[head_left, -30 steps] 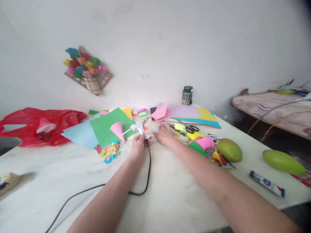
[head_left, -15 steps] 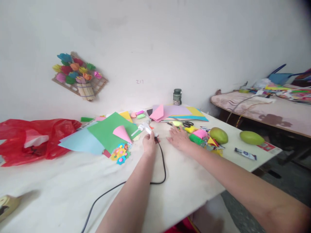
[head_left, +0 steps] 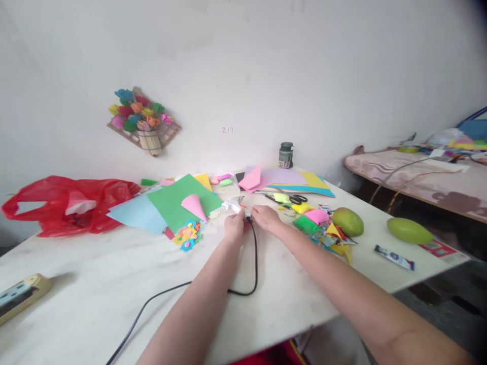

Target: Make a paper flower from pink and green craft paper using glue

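My left hand [head_left: 235, 227] is closed round the handle of a white glue gun [head_left: 233, 205], its nozzle end towards the left. From the gun's rear a black cord [head_left: 255, 268] hangs and loops across the table. Close to the right of the gun is my right hand [head_left: 265, 218], its fingers bent together near the cord's end; what they hold, if anything, is hidden. A pink paper cone [head_left: 194, 206] lies on a green paper sheet [head_left: 173, 205], left of the gun. Colourful foam flowers [head_left: 188, 236] lie in front of the sheet.
At left are a red plastic bag [head_left: 110, 203] and a power strip [head_left: 23, 296]. Black-handled scissors [head_left: 299, 199], coloured clay packets [head_left: 317, 217], two green mangoes [head_left: 348, 221] and a small tube [head_left: 393, 257] lie at right. A dark jar [head_left: 285, 155] stands by the wall.
My right hand has moved left from beside the clay packets to the glue gun, its spread fingers now drawn together. The left hand keeps hold of the gun. The view has shifted slightly.
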The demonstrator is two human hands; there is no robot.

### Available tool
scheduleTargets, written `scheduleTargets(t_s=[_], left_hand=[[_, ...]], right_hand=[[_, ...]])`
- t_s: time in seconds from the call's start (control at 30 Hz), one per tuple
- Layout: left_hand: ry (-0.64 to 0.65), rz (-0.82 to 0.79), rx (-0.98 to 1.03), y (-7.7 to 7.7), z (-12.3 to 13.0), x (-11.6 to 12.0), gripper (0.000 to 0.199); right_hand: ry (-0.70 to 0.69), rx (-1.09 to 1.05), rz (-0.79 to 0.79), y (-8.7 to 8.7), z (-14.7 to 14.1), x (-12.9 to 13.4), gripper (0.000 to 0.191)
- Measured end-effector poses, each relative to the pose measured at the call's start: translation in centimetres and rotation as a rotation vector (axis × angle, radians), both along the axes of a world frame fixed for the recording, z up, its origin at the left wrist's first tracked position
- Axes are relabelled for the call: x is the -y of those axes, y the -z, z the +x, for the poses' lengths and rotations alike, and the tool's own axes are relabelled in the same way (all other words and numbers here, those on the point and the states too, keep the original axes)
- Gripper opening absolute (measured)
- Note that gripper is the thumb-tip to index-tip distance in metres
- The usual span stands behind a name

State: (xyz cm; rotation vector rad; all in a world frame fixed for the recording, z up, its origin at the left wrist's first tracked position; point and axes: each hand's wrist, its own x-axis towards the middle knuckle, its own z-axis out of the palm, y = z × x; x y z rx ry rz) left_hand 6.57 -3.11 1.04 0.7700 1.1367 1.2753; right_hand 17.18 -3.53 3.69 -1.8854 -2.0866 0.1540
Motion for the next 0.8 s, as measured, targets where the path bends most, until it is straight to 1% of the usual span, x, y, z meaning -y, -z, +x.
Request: scheduleTargets(t_s=[0.07,0.13,0.23,0.3,0.4,0.53,0.63,0.7,0.73,0.8], left_hand=[[-0.021,-0.037,-0.063,0.0,0.2,-0.2,0.022],[-0.025,-0.047,-0.099,-0.1,0.4,-0.4,0.021],[-0.009,-0.057,-0.064,-0.4,0.6,-0.7,0.017],[-0.003,-0.071,-0.037,-0.6,0.6,-0.8,0.014],[-0.013,-0.095,-0.044,-0.9,0.6,-0.8,0.009],[0.009,-0.088,-0.042,-1.2,0.3,-0.2,0.011],[0.081,-0.12,-0.094,-1.7,-0.1,0.9,0.013],[0.181,-0.132,-0.191,-2.3,-0.6,1.8,0.012],[0.253,-0.136,-0.277,-2.6,-1.0,2.2,0.011],[0.319,-0.143,-0.339,-3.6,-1.7,2.8,0.008]], right_hand=[[-0.048,-0.059,-0.013,0.4,0.1,-0.2,0.043],[-0.121,-0.094,0.003,0.8,0.4,-0.7,0.037],[-0.241,-0.15,0.043,1.3,1.0,-1.4,0.029],[-0.295,-0.194,0.059,1.5,1.1,-1.9,0.026],[-0.305,-0.215,0.03,1.7,1.0,-2.6,0.024],[-0.247,-0.174,0.035,1.8,0.7,-3.2,0.021],[-0.216,-0.144,0.014,1.8,0.9,-3.2,0.021],[-0.223,-0.139,-0.008,1.7,1.1,-3.1,0.022],[-0.227,-0.139,-0.015,1.7,1.2,-3.1,0.022],[-0.217,-0.133,-0.026,1.5,1.4,-3.0,0.023]])
